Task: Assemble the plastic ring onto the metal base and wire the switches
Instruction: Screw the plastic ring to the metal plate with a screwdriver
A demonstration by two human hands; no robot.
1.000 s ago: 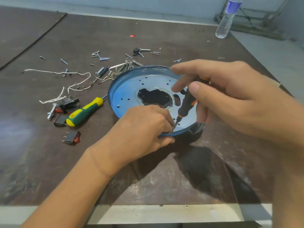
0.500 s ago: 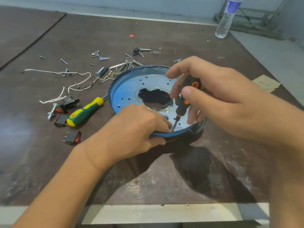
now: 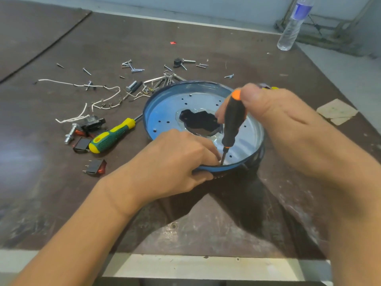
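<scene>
A round metal base with blue film and small holes lies on the table, a dark plastic ring showing under its near right rim. My left hand grips the base's near rim, fingers curled beside a screwdriver tip. My right hand holds a black and orange screwdriver nearly upright, its tip at a hole close to the near rim. Red rocker switches lie to the left. White wires with terminals lie behind them.
A yellow and green screwdriver lies left of the base. Several loose screws and bolts are scattered behind it. A water bottle stands at the far right. A paper scrap lies at the right edge.
My right hand has raised and straightened the screwdriver, so it stands more upright over the same hole. The left hand has stayed on the rim.
</scene>
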